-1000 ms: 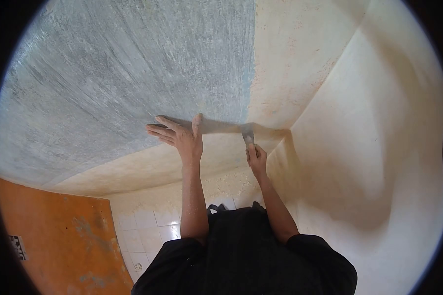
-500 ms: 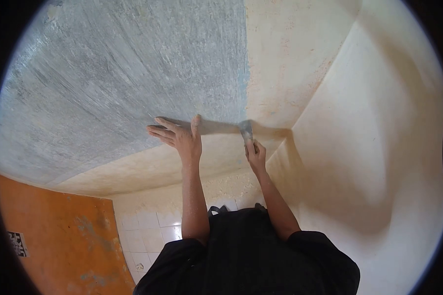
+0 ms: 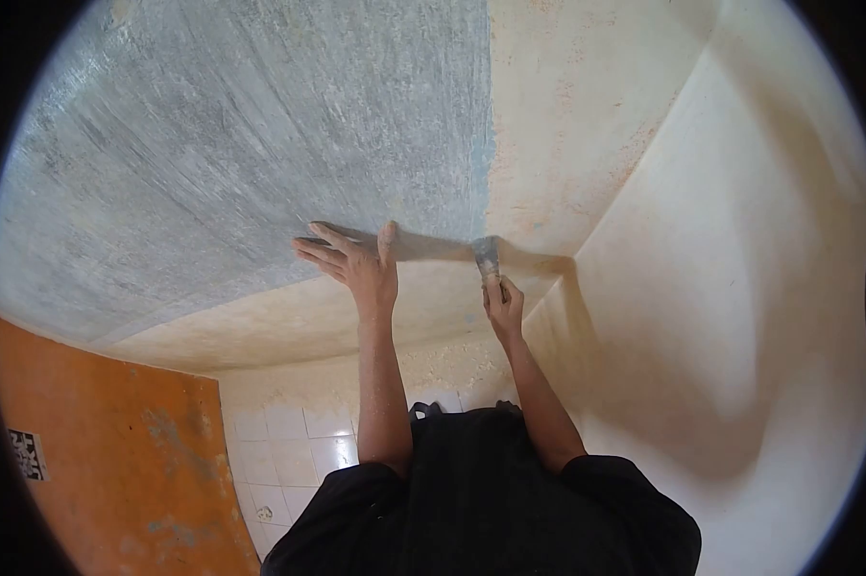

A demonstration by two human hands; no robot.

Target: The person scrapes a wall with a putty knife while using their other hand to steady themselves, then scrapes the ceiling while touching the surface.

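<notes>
My right hand (image 3: 504, 302) grips a putty knife (image 3: 487, 255) by its handle, the wide grey blade tilted up against the wall. The blade's tip sits at the lower right end of a large grey-blue scraped patch (image 3: 337, 115), where it meets cream paint (image 3: 572, 125). My left hand (image 3: 361, 269) rests with fingers spread on the lower part of that patch, holding nothing. Both hands look dusty.
At right a pale wall (image 3: 683, 288) meets the worked wall in a corner. An orange door or panel (image 3: 116, 442) with worn patches and a sticker (image 3: 27, 455) stands at lower left. White floor tiles (image 3: 289, 461) lie below, with crumbs scattered along the wall's foot.
The view has shifted slightly. Both hands keep nearly the same places on the wall, and the putty knife stays at the edge of the grey-blue patch.
</notes>
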